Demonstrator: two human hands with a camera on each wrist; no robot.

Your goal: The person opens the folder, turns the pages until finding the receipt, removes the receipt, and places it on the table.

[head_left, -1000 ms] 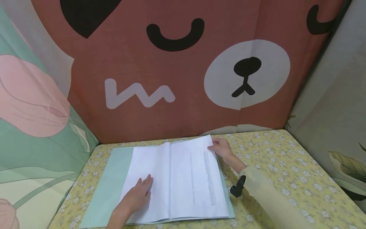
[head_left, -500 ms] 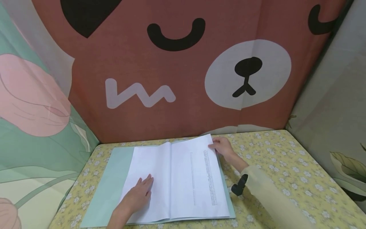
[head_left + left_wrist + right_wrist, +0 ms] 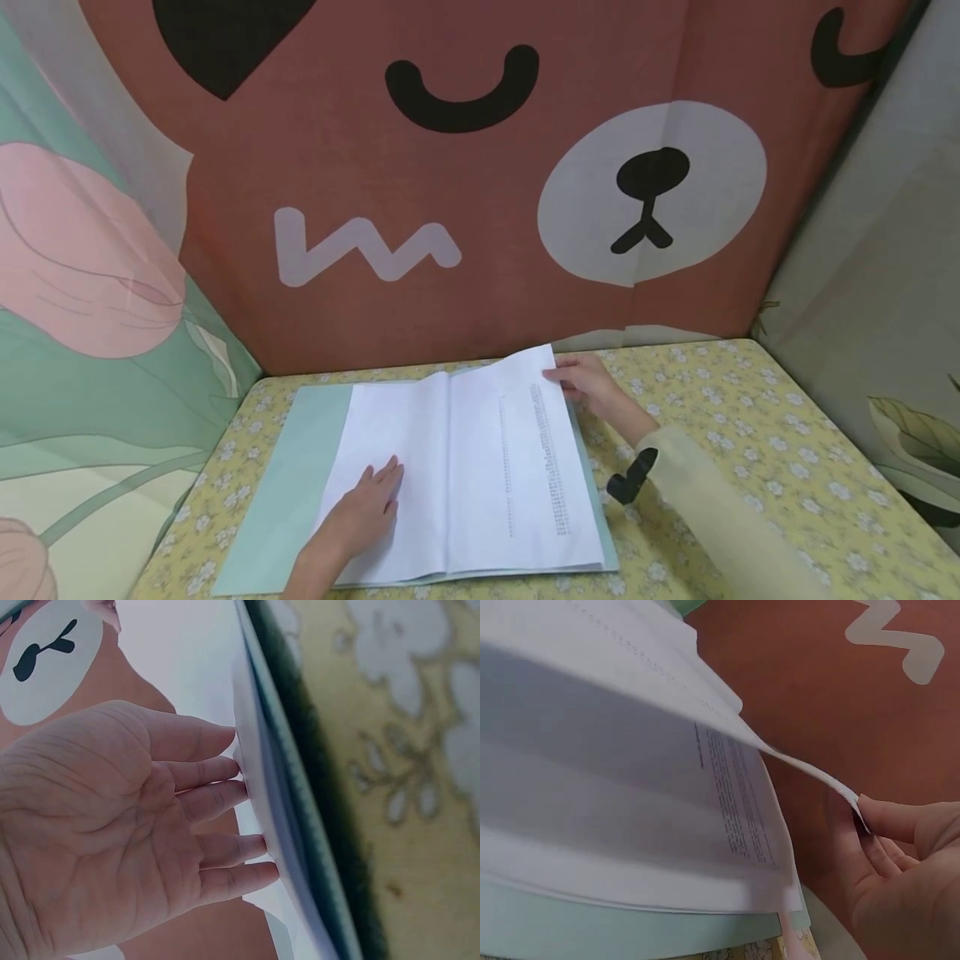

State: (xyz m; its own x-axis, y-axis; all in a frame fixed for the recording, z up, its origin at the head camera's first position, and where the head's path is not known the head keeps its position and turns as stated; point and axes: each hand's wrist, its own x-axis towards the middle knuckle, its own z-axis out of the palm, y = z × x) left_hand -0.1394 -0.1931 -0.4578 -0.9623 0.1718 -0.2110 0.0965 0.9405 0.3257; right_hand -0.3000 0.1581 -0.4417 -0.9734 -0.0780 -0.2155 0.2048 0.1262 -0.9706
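Note:
An open booklet of white pages lies on a light green folder, its right page bearing columns of small print. My left hand rests on the blank left page with straight fingers; in the left wrist view its fingertips touch the paper. At the upper right corner my right hand pinches the edge of the right page. In the right wrist view that page is lifted between thumb and fingers, and a printed page shows beneath it.
The folder lies on a table with a yellow flowered cloth. Behind it hangs a reddish-brown cloth wall with a cartoon bear face. Printed cloth sides stand left and right.
My right hand has raised the page's upper right corner slightly. The left hand stays in place on the left page.

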